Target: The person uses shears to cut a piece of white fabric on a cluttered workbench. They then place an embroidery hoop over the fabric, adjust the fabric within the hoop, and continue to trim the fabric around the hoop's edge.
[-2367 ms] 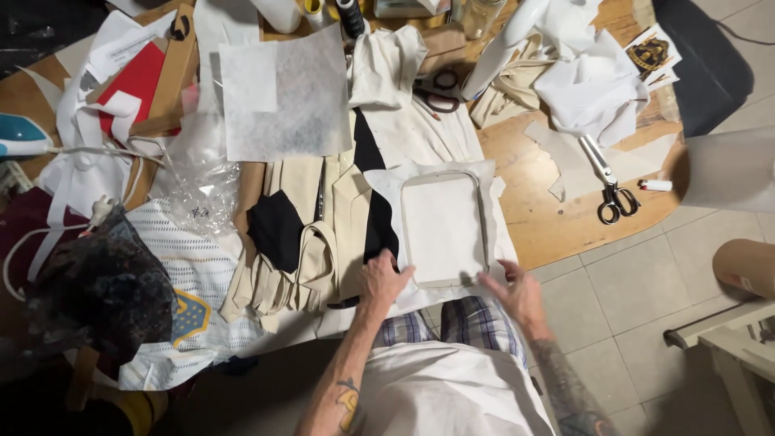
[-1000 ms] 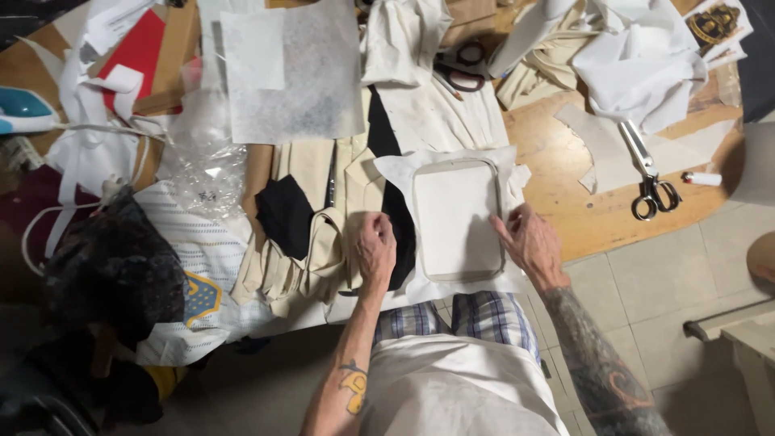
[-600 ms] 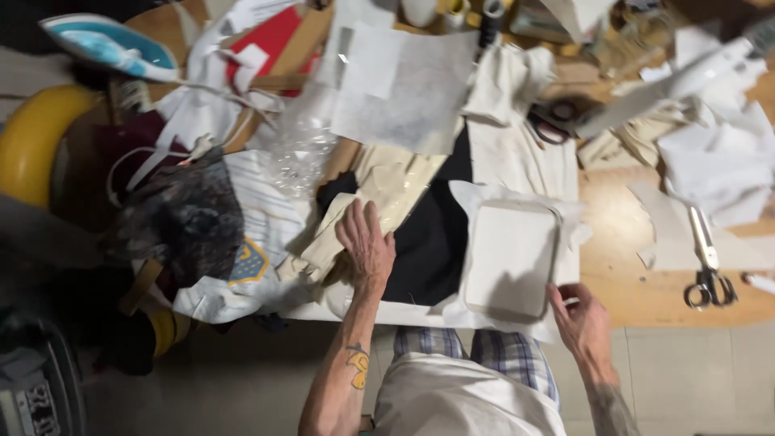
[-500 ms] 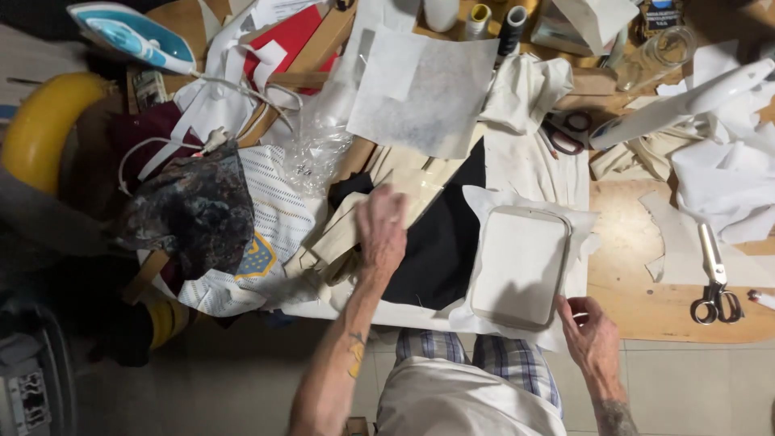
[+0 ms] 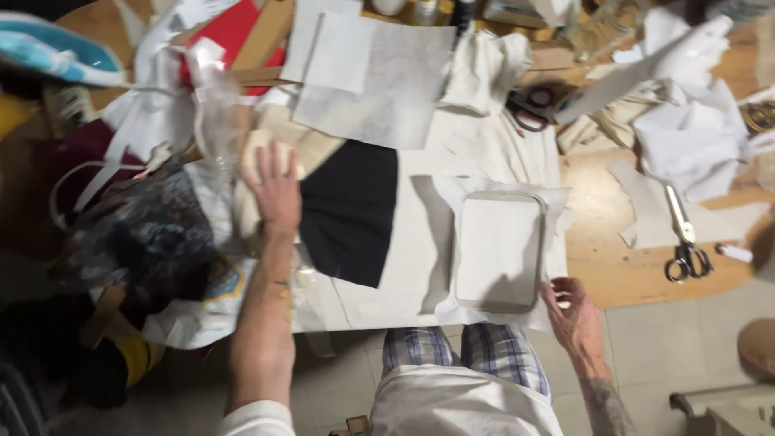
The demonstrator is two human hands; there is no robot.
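Black-handled scissors lie on the bare wooden table at the right, a second pair further back (half under cloth). A black fabric piece lies mid-table, a red sheet behind.
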